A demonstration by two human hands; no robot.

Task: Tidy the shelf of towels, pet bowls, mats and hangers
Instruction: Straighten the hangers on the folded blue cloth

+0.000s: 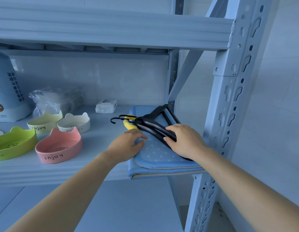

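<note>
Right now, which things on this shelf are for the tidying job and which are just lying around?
For the job: black hangers, gripped by the right hand; blue dotted mat, touched by the left hand; pink bowl; green bowl; cream bowl; white bowl.

Just lying about: tall blue bag; white packet; clear plastic bag, contents unclear.

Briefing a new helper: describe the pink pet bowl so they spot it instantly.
On the shelf board, left of the folded blue mat, cat-eared bowls stand in a cluster. The pink bowl is the front one nearest the left hand. It alone is pink, beside the green bowl and before two pale bowls.
</note>
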